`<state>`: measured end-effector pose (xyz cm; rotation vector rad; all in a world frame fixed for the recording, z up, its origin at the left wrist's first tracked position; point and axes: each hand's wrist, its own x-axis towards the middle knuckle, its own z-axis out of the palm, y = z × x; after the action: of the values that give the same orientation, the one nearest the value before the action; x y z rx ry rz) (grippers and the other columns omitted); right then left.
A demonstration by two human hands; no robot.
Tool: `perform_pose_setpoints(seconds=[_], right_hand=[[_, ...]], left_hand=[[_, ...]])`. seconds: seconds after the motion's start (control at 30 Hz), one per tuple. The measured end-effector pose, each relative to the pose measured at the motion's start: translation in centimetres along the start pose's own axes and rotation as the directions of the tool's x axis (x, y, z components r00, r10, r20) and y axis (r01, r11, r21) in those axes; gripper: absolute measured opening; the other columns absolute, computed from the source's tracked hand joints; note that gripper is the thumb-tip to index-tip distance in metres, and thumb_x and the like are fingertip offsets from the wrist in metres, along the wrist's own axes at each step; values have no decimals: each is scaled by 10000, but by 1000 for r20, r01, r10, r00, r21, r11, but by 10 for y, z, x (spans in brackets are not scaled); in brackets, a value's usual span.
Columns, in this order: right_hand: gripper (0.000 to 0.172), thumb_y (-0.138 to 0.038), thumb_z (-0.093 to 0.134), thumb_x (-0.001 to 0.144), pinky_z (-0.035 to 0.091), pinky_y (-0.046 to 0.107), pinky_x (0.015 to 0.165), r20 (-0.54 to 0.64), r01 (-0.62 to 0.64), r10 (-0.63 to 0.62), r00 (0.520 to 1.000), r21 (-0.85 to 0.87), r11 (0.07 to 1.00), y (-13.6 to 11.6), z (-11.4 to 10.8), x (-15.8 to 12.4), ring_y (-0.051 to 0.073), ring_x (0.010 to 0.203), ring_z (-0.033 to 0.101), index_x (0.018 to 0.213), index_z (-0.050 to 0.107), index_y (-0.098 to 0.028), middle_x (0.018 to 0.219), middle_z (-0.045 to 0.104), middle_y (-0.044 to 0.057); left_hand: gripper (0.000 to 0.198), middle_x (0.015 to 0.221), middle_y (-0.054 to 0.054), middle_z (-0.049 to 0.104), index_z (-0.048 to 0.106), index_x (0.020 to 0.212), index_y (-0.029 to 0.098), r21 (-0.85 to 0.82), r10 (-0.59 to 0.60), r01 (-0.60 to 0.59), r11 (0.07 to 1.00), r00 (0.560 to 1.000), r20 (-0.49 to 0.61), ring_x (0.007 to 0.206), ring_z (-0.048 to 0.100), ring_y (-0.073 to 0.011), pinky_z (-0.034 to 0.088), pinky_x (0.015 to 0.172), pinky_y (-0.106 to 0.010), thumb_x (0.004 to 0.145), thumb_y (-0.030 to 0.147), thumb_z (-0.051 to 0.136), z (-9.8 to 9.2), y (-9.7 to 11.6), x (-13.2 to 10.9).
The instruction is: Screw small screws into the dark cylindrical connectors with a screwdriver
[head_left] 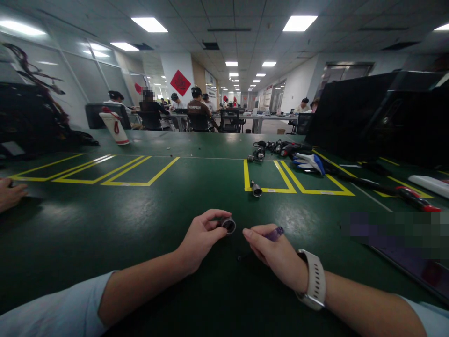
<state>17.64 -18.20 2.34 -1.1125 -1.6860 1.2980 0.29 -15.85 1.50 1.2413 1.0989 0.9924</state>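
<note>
Grey metal cup (229, 226) sits in left hand (201, 238), thumb and fingers pinched on it, over green table (157, 220). Right hand (274, 250) nearby, fingers curled round purple handle (275, 234). Second cup (257, 190) lies farther off by yellow tape (247, 175).

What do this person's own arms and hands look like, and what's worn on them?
The left hand and right hand are ungloved. Light blue sleeves leave both wrists uncovered. A pale strap with dark slots and a metal piece circles the right wrist; none shows on the left.
</note>
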Motion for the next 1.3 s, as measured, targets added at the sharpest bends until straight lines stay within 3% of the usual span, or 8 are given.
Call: perform_pose_setpoints(seconds=[0.13, 0.23, 0.43, 0.9, 1.3], right_hand=[[459, -413, 369, 883, 302, 234, 456, -86, 143, -143, 986, -2, 990, 5, 0, -4, 85, 437, 364, 487, 412, -186, 447, 371, -45], [434, -388, 343, 900, 342, 237, 511, -137, 223, -235, 962, -99, 970, 5, -1, -6, 94, 491, 418, 531, 445, -184, 503, 425, -28], [364, -335, 365, 899, 362, 247, 575, -110, 297, -333, 937, -257, 920, 3, 3, -4, 109, 581, 461, 586, 474, -185, 599, 463, -9], [306, -275, 388, 900, 368, 244, 598, -56, 374, -404, 913, -281, 884, 7, 8, -6, 107, 618, 465, 622, 477, -183, 626, 479, -14], [324, -288, 371, 902, 360, 262, 601, -49, 384, -417, 908, -306, 871, 6, 9, -5, 118, 613, 467, 608, 468, -191, 615, 483, -6]], left_hand=[[337, 875, -31, 697, 576, 1000, 162, -16, -17, 17, 1000, 999, -34, 848, 640, -161, 487, 819, -295, 671, 111, 625, 0, 0, 0], [313, 910, -25, 683, 581, 969, 168, -9, 9, -10, 1000, 999, -36, 853, 634, -155, 497, 797, -282, 667, 92, 620, 0, -1, 1], [231, 943, -28, 657, 586, 877, 160, 11, 75, -75, 997, 997, -18, 846, 631, -157, 512, 772, -282, 662, 81, 615, 1, -4, 0], [120, 993, -76, 654, 614, 777, 142, 154, 224, -220, 963, 975, -9, 902, 630, -194, 505, 823, -339, 665, 134, 571, 1, -3, -3], [170, 1043, -85, 651, 638, 813, 142, 146, 200, -198, 969, 980, -2, 973, 614, -200, 478, 888, -349, 659, 129, 567, 0, -4, -2]])
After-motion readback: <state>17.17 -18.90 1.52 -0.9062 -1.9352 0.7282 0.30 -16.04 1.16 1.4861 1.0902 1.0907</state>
